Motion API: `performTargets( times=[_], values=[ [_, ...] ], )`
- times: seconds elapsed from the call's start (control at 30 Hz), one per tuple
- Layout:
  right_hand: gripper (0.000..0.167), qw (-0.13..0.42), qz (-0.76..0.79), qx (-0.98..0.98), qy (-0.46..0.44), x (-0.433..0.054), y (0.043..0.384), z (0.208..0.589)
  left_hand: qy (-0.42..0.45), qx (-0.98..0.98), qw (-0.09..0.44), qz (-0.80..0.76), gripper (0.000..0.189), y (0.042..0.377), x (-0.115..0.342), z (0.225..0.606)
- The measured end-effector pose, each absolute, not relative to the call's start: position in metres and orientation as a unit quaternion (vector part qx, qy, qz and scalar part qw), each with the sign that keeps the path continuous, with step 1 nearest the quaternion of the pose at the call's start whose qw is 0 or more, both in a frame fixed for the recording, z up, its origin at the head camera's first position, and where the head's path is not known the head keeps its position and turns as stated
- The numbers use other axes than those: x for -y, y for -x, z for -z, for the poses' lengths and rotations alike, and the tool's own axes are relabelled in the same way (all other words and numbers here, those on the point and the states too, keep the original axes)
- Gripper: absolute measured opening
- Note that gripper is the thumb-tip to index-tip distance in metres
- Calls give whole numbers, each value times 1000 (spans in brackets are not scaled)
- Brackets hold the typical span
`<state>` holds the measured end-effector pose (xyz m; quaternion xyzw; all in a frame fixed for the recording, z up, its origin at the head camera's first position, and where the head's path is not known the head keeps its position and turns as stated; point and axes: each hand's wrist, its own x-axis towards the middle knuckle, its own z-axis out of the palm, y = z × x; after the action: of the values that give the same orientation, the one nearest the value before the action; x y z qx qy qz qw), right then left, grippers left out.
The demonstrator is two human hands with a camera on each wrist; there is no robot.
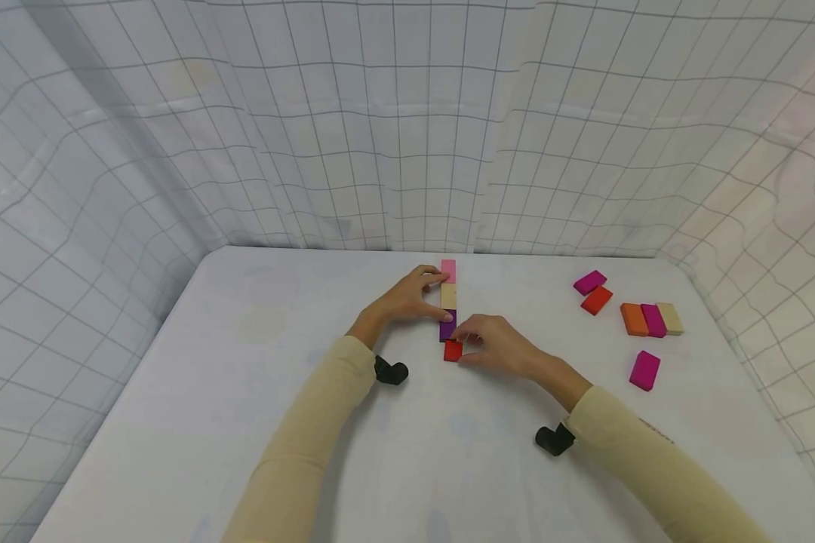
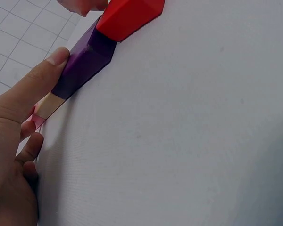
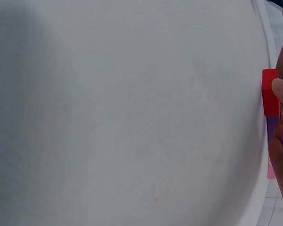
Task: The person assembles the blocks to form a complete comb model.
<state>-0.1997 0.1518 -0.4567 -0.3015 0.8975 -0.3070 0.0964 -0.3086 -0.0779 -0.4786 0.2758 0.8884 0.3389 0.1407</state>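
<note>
In the right hand (image 1: pixel 496 345), angled inward from a slanting forearm, a red rectangular block (image 1: pixel 453 351) was pinched between thumb and fingers, at the near end of a straight row. By the loosely spread left hand (image 1: pixel 407 296), the row was touched: a smooth purple oblong block (image 1: pixel 447 331) by the thumb, a pink rectangular block (image 1: pixel 450 267) by a fingertip, a flat cream block (image 1: pixel 448 296) being set between. Well to the right, more sharp-edged, brightly coloured oblong blocks (image 1: pixel 653 320) were spread. All were borne by a smooth white tabletop (image 1: pixel 448 452), backed by draped, grid-lined white fabric (image 1: pixel 380 136).
</note>
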Motion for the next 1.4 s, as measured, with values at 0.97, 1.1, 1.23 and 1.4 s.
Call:
performTargets(
  times=[0.97,1.1,1.23,1.4],
  values=[
    [27,79,280,-895,338,-145,200,460,-266,-889,143,-345,93,304,78,475],
    [26,78,274,-899,332,-144,199,460,-264,-887,144,-350,93,304,78,475],
    [27,77,267,-902,331,-143,198,458,-263,-886,145,-354,93,304,78,475],
    [28,78,258,-906,327,-143,199,458,-263,-885,146,-356,93,304,78,474]
  ],
)
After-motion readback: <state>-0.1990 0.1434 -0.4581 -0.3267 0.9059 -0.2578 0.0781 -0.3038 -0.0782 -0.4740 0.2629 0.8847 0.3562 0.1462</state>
